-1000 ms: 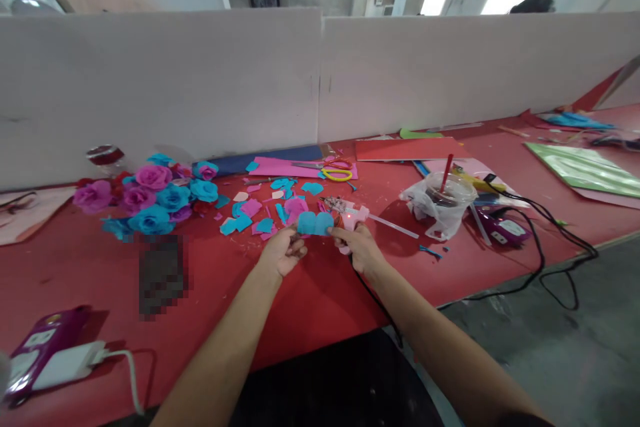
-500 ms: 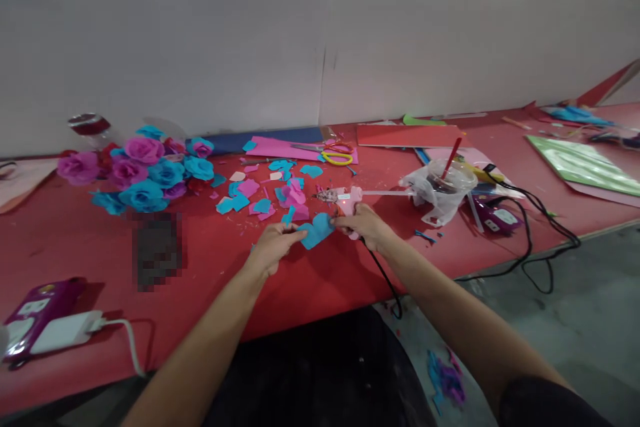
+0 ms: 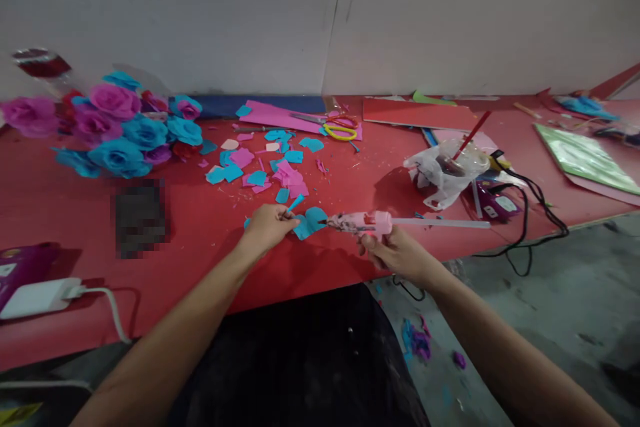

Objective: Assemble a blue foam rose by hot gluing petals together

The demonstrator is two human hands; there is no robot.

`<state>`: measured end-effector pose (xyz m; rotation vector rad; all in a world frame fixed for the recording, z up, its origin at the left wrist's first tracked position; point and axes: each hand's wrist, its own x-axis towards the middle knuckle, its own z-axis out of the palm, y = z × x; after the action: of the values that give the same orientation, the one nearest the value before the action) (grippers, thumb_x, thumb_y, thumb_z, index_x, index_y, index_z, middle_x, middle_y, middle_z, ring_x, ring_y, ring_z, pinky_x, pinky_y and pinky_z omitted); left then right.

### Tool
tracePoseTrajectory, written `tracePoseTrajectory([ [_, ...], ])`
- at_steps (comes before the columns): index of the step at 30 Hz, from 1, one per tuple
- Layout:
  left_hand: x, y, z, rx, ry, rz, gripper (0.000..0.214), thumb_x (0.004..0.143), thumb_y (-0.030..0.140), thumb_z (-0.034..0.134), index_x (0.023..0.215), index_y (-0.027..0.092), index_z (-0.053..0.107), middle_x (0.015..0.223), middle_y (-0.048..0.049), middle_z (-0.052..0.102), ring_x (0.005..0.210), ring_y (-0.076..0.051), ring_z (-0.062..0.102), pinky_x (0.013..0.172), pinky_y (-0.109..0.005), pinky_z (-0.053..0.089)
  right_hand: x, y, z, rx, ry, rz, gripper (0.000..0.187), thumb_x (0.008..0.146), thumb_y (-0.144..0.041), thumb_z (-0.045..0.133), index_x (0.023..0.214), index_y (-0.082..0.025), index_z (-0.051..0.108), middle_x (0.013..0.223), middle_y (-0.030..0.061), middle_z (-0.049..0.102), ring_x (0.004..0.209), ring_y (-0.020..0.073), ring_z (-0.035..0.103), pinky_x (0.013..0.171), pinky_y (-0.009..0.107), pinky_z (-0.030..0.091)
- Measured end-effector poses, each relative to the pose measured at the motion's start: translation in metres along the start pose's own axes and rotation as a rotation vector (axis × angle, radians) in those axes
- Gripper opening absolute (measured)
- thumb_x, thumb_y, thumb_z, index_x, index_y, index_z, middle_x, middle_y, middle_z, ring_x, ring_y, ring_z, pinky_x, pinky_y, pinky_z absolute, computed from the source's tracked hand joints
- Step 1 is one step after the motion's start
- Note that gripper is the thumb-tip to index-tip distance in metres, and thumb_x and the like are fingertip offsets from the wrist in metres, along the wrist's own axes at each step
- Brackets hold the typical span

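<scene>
My left hand (image 3: 270, 225) pinches a blue paper petal (image 3: 311, 222) by its left side, along with a small rolled blue paper piece (image 3: 295, 203) that sticks up from the fingers. My right hand (image 3: 395, 250) is wrapped round the handle of a pink hot glue gun (image 3: 367, 221). Its dark, stained nozzle points left and meets the right edge of the petal; whether it touches cannot be made out. A long clear glue stick (image 3: 443, 223) juts from the back of the gun. Loose blue and pink paper petals (image 3: 287, 173) lie scattered just beyond my hands.
Blue, pink and purple paper flowers (image 3: 120, 127) stand at the left. Scissors (image 3: 340, 128) rest on a pink sheet at the back. A plastic cup (image 3: 457, 159) in a bag stands at the right, near black cables (image 3: 525, 197). A white charger (image 3: 43, 297) lies front left.
My right hand has let go of the petal and lifted the glue gun, bringing its nozzle to the petal's right edge. My left hand still holds the petal. The view has tilted down.
</scene>
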<state>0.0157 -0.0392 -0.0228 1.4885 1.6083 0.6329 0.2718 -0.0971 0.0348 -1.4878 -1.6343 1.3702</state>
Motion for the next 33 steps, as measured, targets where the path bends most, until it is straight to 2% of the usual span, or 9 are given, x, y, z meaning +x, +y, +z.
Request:
tracePoseTrajectory([
  [3, -0.001, 0.004, -0.001, 0.118, -0.004, 0.014, 0.014, 0.067, 0.032, 0.065, 0.068, 0.018, 0.068, 0.062, -0.0019, 0.067, 0.062, -0.016, 0.059, 0.055, -0.025, 0.037, 0.001, -0.002, 0.014, 0.002, -0.009, 0.015, 0.029, 0.073, -0.044, 0.065, 0.058, -0.02, 0.061, 0.041, -0.0045, 0.046, 0.042, 0.0091, 0.039, 0.043, 0.021, 0.028],
  [8, -0.007, 0.018, -0.003, 0.27, 0.02, -0.01, 0.011, 0.069, 0.03, 0.067, 0.07, 0.019, 0.069, 0.062, -0.0019, 0.066, 0.06, -0.015, 0.058, 0.056, -0.025, 0.035, 0.009, -0.008, 0.024, -0.028, -0.079, -0.074, 0.019, 0.077, -0.039, 0.062, 0.081, -0.021, 0.069, 0.049, -0.0034, 0.05, 0.049, 0.0117, 0.045, 0.047, 0.021, 0.034],
  [15, -0.012, 0.024, -0.005, 0.259, 0.018, -0.002, 0.009, 0.07, 0.027, 0.066, 0.066, 0.019, 0.067, 0.057, 0.0001, 0.063, 0.058, -0.015, 0.056, 0.055, -0.026, 0.034, 0.014, -0.004, 0.027, -0.192, -0.074, -0.236, 0.019, 0.083, -0.034, 0.057, 0.094, -0.022, 0.068, 0.071, 0.0004, 0.064, 0.063, 0.0143, 0.054, 0.061, 0.024, 0.044],
  [18, -0.012, 0.023, -0.006, 0.257, 0.002, 0.012, 0.009, 0.068, 0.028, 0.068, 0.065, 0.02, 0.066, 0.056, 0.0011, 0.061, 0.057, -0.014, 0.055, 0.056, -0.026, 0.035, 0.015, -0.003, 0.026, -0.246, -0.087, -0.247, 0.02, 0.085, -0.035, 0.055, 0.095, -0.022, 0.068, 0.072, 0.0006, 0.064, 0.068, 0.0153, 0.057, 0.064, 0.025, 0.044],
  [20, -0.011, 0.022, -0.006, 0.259, -0.012, 0.013, 0.009, 0.067, 0.027, 0.069, 0.066, 0.02, 0.066, 0.056, 0.0016, 0.06, 0.057, -0.014, 0.055, 0.057, -0.026, 0.035, 0.016, -0.003, 0.025, -0.254, -0.104, -0.246, 0.02, 0.086, -0.036, 0.054, 0.094, -0.022, 0.068, 0.066, -0.0003, 0.061, 0.069, 0.0159, 0.058, 0.064, 0.025, 0.044],
  [24, -0.011, 0.021, -0.006, 0.258, -0.023, 0.005, 0.007, 0.066, 0.025, 0.07, 0.067, 0.019, 0.066, 0.057, 0.002, 0.059, 0.058, -0.014, 0.055, 0.058, -0.025, 0.036, 0.016, 0.001, 0.023, -0.253, -0.106, -0.238, 0.023, 0.087, -0.037, 0.053, 0.074, -0.023, 0.066, 0.049, -0.0028, 0.05, 0.058, 0.0146, 0.054, 0.057, 0.023, 0.041],
  [27, -0.012, 0.021, -0.006, 0.257, -0.013, 0.012, 0.007, 0.065, 0.025, 0.069, 0.068, 0.019, 0.066, 0.058, 0.0017, 0.06, 0.058, -0.014, 0.055, 0.058, -0.025, 0.036, 0.016, 0.003, 0.021, -0.271, -0.089, -0.212, 0.029, 0.087, -0.038, 0.052, 0.065, -0.022, 0.062, 0.045, -0.0034, 0.046, 0.053, 0.0135, 0.051, 0.054, 0.023, 0.039],
  [33, -0.014, 0.022, -0.009, 0.228, -0.053, 0.038, 0.015, 0.068, 0.03, 0.063, 0.075, 0.018, 0.068, 0.066, -0.0009, 0.066, 0.063, -0.016, 0.058, 0.058, -0.026, 0.037, 0.018, 0.005, 0.014, -0.346, -0.109, -0.206, 0.026, 0.088, -0.041, 0.05, 0.079, -0.021, 0.064, 0.055, -0.0005, 0.056, 0.056, 0.015, 0.054, 0.053, 0.025, 0.038],
])
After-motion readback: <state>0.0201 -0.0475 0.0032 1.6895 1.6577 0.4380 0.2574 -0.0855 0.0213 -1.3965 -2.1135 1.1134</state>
